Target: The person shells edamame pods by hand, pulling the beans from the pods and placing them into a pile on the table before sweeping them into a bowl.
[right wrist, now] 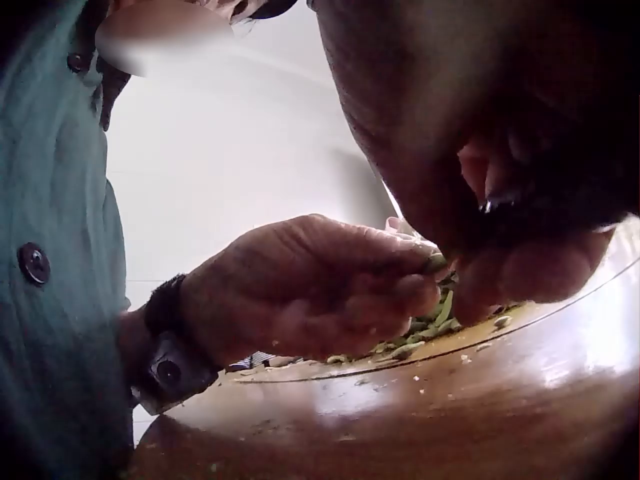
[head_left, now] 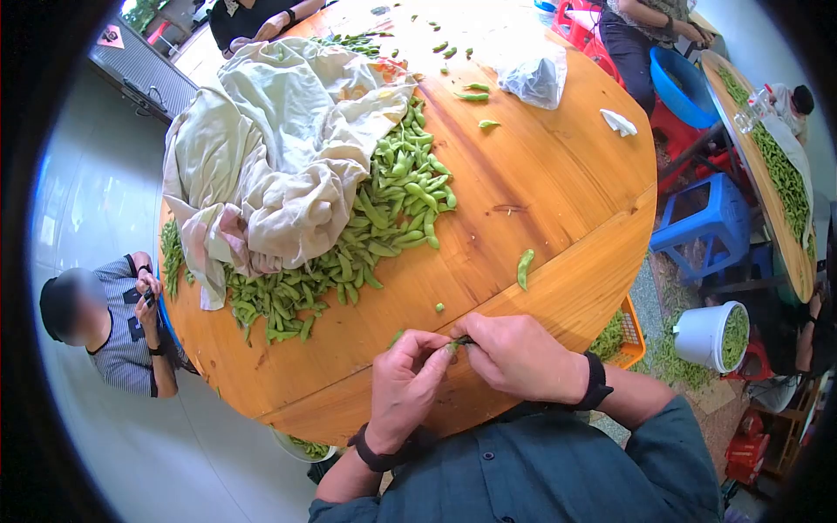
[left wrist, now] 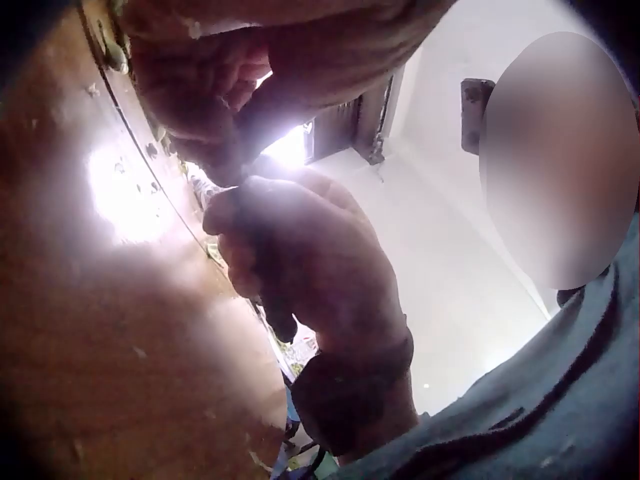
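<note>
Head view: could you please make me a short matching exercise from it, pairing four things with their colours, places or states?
Things:
1. Cloth
2. Plastic stool
3. Bucket
4. Crate

Descriptions:
A. White, with green contents showing at its open top
B. Orange, partly hidden by the edge of the wooden table
C. Crumpled over a heap of green soybean pods
D. Blue, standing on the floor

Right pairs: 1-C, 2-D, 3-A, 4-B
</note>
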